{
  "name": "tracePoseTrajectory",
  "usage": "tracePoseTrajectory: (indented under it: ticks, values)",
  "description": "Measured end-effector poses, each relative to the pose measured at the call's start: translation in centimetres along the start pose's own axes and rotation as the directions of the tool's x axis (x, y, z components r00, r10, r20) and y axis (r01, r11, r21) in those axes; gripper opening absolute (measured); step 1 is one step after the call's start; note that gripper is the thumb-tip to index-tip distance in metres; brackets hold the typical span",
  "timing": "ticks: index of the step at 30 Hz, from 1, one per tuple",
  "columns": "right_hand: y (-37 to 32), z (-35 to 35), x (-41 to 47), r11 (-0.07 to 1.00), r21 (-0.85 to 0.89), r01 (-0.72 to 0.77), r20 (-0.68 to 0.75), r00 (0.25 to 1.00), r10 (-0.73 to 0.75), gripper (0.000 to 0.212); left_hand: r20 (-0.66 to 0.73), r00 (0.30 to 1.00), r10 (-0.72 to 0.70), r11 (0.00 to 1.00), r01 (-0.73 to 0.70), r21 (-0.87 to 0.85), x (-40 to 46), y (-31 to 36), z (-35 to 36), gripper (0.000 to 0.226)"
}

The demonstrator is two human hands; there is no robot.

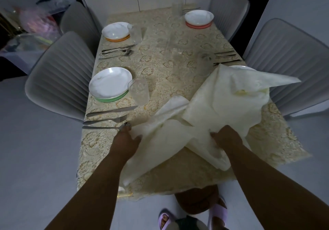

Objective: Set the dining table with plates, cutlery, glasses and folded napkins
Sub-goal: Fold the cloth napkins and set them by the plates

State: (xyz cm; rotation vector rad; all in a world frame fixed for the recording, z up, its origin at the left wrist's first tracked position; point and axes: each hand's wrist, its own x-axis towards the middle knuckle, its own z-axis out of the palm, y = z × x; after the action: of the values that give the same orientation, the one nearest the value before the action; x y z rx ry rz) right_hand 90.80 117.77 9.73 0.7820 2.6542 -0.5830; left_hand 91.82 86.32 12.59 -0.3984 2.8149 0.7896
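Observation:
Cream cloth napkins point(204, 112) lie rumpled over the near right part of the table point(160, 64). My left hand point(125, 139) grips the cloth's left edge, and my right hand point(226, 138) grips a bunch of it near the middle. A far corner of the cloth covers most of the near right plate point(239, 67). White plates stand on a green one point(110, 84), an orange one point(116, 30) and a red one point(199, 18). A glass point(139, 91) stands beside the green setting, with cutlery point(108, 117) just in front of my left hand.
Grey ribbed chairs point(58, 80) stand along both sides of the table. More glasses point(134, 32) and cutlery point(116, 50) lie further back, with dark cutlery point(226, 58) on the right. A brown stool point(197, 201) and my sandalled feet are below the near edge.

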Motion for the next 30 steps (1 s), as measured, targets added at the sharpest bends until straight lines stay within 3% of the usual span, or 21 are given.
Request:
tracePoseTrajectory:
  ticks: [3,5,7,10,12,14,15,17,19,21,22,23,25,27,30]
  values:
    - [-0.4,0.6,-0.2,0.976,-0.004,0.218,-0.007,0.976,-0.218,0.023,0.156,0.988,0.016,0.996,-0.030,0.089,1.6,0.5,1.5,0.079]
    - [-1.0,-0.1,-0.5,0.947,0.092,0.308,-0.132,0.946,-0.295,0.021,0.180,0.983,0.028,0.978,-0.064,0.201,1.7,0.8,2.1,0.063]
    - [-1.8,-1.6,-0.9,0.906,0.137,0.400,-0.259,0.897,-0.357,0.026,0.116,0.989,0.088,0.976,-0.109,0.190,1.3,1.5,1.8,0.033]
    - [-3.1,-4.2,-1.2,0.859,0.182,0.478,-0.503,0.796,-0.336,0.023,-0.159,0.986,0.058,0.990,-0.078,-0.120,0.3,2.6,0.7,0.018]
    - [-3.7,-6.6,-0.9,0.847,0.237,0.477,-0.678,0.705,-0.208,0.021,-0.397,0.906,-0.147,0.935,-0.005,-0.356,0.0,2.6,-0.4,0.022]
    - [-4.2,-8.8,0.2,0.814,0.313,0.489,-0.735,0.667,-0.118,0.016,-0.407,0.842,-0.354,0.825,0.077,-0.559,0.7,2.3,-1.2,0.030]
    - [-4.4,-9.6,1.1,0.779,0.374,0.502,-0.699,0.706,-0.119,0.018,-0.327,0.859,-0.395,0.754,0.099,-0.649,1.4,2.4,-1.4,0.035]
    - [-4.9,-9.9,2.5,0.697,0.518,0.496,-0.517,0.831,-0.207,0.043,-0.138,0.938,-0.320,0.639,0.106,-0.762,2.8,2.7,-1.6,0.047]
    - [-4.7,-8.9,3.0,0.727,0.535,0.431,-0.387,0.890,-0.243,0.062,-0.049,0.972,-0.230,0.634,0.111,-0.765,2.9,3.1,-1.4,0.040]
    - [-3.6,-7.2,2.6,0.791,0.523,0.317,-0.361,0.923,-0.131,0.057,-0.076,0.956,-0.284,0.770,0.180,-0.612,2.3,2.0,-0.2,0.042]
    - [-2.7,-6.1,2.5,0.815,0.525,0.244,-0.354,0.934,-0.051,0.050,-0.092,0.931,-0.355,0.837,0.272,-0.474,1.7,1.2,0.4,0.056]
    - [-2.1,-4.8,2.3,0.833,0.530,0.157,-0.318,0.948,0.024,0.043,-0.085,0.894,-0.440,0.866,0.397,-0.305,0.9,0.2,1.1,0.072]
    - [-1.8,-2.6,1.7,0.826,0.563,-0.025,-0.086,0.992,0.089,0.037,0.012,0.826,-0.563,0.825,0.563,-0.043,-0.5,-1.7,2.6,0.093]
    - [-2.8,-0.9,0.9,0.729,0.663,-0.170,0.194,0.980,0.053,0.041,0.095,0.804,-0.587,0.810,0.585,0.052,-1.5,-3.2,3.7,0.098]
    - [-5.2,0.2,-1.7,0.401,0.820,-0.408,0.452,0.892,-0.016,0.031,0.116,0.838,-0.533,0.841,0.539,-0.032,-2.3,-3.9,4.3,0.091]
